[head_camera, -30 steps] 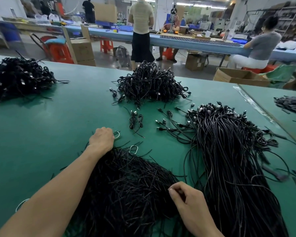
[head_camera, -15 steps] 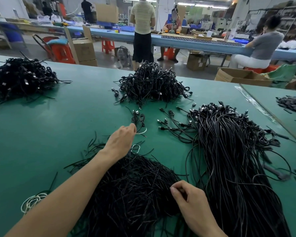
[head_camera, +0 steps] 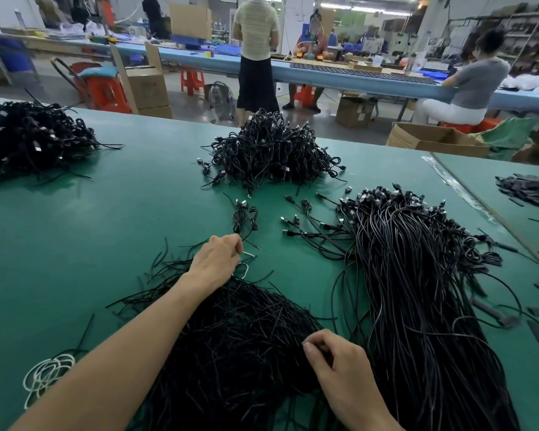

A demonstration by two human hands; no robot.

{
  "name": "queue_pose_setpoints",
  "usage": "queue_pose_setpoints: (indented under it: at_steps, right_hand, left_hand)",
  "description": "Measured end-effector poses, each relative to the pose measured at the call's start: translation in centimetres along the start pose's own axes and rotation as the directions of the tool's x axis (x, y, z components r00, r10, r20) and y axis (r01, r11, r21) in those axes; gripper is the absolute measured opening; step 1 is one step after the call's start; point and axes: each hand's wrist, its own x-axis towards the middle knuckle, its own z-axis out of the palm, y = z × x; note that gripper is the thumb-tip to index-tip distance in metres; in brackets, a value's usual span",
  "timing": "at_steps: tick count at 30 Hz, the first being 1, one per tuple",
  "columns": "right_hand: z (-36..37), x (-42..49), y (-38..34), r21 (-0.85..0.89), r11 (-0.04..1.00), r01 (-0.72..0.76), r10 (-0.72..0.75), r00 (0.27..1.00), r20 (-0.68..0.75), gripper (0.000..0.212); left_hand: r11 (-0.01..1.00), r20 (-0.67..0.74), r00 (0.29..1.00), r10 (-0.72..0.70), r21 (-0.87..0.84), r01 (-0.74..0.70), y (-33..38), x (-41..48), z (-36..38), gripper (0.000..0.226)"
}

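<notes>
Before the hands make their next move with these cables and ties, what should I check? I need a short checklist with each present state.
1. Left hand has its piece: it pinches the light wire loop at the far edge of the black tie pile: ok.
2. Right hand has one tie separated: fingers curled at the pile's near edge, strand hidden: cannot tell.
3. Small coiled cable lies free, just beyond the left hand: ok.
4. Straight cables lie beside the right hand: ok.
5. Coiled-cable heap stands apart from the small coiled cable: ok.
</notes>
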Motion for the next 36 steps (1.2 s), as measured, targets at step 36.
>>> queue_pose_setpoints:
  at_steps: [36]
  right_hand:
    - [0.2,-0.1,0.4,-0.019,0.999,0.042,-0.042,0.999,-0.016,0.013]
  left_hand:
    - [1.000,0.052,0.999,-0.006,0.018,0.005,0.2,-0.4,-0.1,0.018]
